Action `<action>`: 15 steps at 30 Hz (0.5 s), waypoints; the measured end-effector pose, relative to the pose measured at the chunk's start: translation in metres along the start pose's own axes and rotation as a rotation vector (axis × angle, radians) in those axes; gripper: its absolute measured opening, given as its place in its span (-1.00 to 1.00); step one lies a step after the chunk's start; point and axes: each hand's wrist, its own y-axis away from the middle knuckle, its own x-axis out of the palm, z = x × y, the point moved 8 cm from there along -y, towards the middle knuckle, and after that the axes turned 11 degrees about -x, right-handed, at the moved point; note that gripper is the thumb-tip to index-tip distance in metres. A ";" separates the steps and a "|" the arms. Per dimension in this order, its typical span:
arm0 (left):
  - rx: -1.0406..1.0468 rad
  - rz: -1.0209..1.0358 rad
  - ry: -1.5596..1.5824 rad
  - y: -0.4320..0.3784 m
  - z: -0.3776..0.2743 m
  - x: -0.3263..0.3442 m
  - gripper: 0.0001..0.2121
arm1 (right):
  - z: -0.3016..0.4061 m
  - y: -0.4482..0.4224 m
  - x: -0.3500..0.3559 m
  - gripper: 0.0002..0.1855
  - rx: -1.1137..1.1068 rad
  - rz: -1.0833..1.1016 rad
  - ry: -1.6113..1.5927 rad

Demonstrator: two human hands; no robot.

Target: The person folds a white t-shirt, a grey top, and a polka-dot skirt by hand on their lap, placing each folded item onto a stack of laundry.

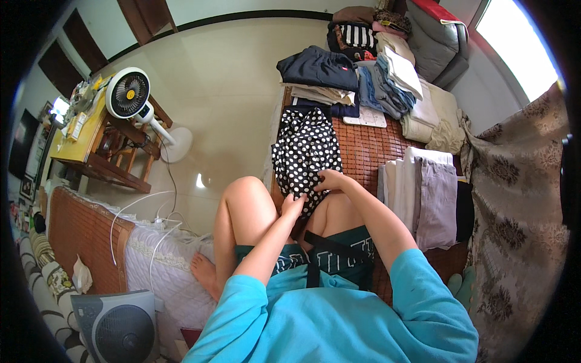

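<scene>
A black garment with white polka dots (306,145) lies lengthwise on the brown tile mat (363,147) in front of me, its near end reaching between my knees. My left hand (292,206) pinches the cloth near that end, thumb and fingers on the fabric. My right hand (330,180) rests at the garment's right edge, fingers bent against the cloth; whether it grips a fold is unclear. Beyond the garment, dark folded trousers (317,68) top a pile of folded clothes. Several folded jeans (381,86) lie to the right of that pile.
To my right stands a row of folded trousers (435,199), beside a patterned curtain (513,218). A white pedestal fan (131,93) stands left on the tiled floor, near a wooden table (77,143). White cables (159,222) trail over the left seat. A grey box fan (122,329) sits lower left.
</scene>
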 end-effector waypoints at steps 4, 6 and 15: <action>0.274 0.131 0.380 0.038 -0.052 -0.009 -0.79 | 0.021 0.002 0.001 -0.59 -0.003 -0.082 -0.757; 0.246 0.180 0.429 0.043 -0.058 -0.016 -0.76 | 0.022 0.006 0.009 -0.53 0.120 -0.090 -1.152; 0.162 0.200 0.546 0.042 -0.066 -0.032 -0.66 | 0.023 0.042 -0.028 -0.22 -0.060 -0.181 -1.297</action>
